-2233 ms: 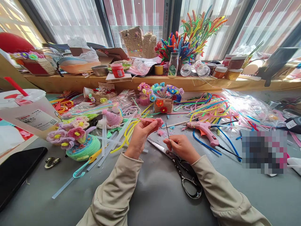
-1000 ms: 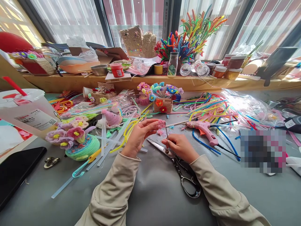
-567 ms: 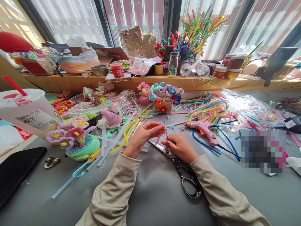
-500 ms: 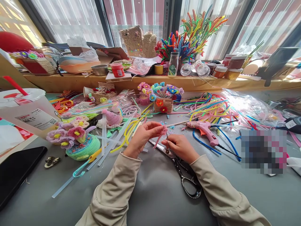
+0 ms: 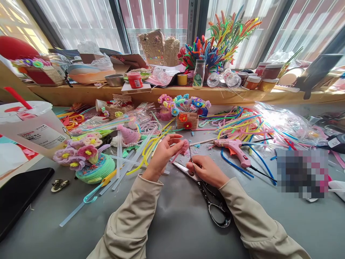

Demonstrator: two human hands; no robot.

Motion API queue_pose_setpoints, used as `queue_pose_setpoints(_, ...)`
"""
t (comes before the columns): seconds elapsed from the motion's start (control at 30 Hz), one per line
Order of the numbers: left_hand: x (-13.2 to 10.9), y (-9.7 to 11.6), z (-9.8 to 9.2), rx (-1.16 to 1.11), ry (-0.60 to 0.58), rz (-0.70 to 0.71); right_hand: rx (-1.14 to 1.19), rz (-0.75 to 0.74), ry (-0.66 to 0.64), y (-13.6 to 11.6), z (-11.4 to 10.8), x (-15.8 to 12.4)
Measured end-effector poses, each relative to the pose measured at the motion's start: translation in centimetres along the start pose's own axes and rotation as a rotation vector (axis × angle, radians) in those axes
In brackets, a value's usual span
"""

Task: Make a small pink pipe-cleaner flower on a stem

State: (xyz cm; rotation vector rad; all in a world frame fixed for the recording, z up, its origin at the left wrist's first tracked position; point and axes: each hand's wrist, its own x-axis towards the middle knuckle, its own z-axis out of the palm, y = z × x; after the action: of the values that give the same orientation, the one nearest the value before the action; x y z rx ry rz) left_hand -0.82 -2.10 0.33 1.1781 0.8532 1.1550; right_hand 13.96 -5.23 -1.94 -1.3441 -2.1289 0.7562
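Observation:
My left hand [image 5: 165, 155] pinches a small fuzzy pink pipe cleaner piece [image 5: 184, 146] between thumb and forefinger, its other fingers loosely bent. From the piece a pink strand hangs down to the left. My right hand [image 5: 209, 171] is closed on a slim pointed metal tool [image 5: 190, 154], which stands upright against or just beside the piece's right side. Its lower part is hidden in the fingers, so I cannot tell its kind. Under and in front of my right hand lie large black-handled scissors [image 5: 219, 216], slightly parted. Pink and blue fluff is scattered on the table behind.
A pink glue gun [image 5: 234, 149] lies to the right, before a heap of pipe cleaners [image 5: 239, 126]. At left are clear glue sticks [image 5: 132, 169], a green pot of fuzzy flowers [image 5: 95, 169], a drink cup [image 5: 32, 126] and a phone [image 5: 24, 201].
The pink piece has turned in my left fingers and sits slightly lower and further left. My left fingertips have lifted off its top. The tool's tip reaches higher alongside it.

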Motion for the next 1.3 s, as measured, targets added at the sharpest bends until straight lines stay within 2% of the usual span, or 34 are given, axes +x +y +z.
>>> queue_pose_setpoints(0.2,-0.02,0.29,0.34,-0.063,0.000,0.009,0.016,-0.012,-0.007,-0.04,-0.05,0.02)
queue_pose_setpoints(0.47,0.04,0.19,0.31,-0.041,-0.017,0.017,0.024,-0.031,-0.005,0.05,0.05,0.06)
queue_pose_setpoints(0.93,0.36,-0.09,-0.09,-0.003,0.119,0.042,0.055,-0.010,0.086,0.52,0.16,0.32)
queue_pose_setpoints(1.3,0.25,0.03,0.03,0.025,0.092,0.046,0.020,-0.009,0.064,0.01,-0.10,0.08)
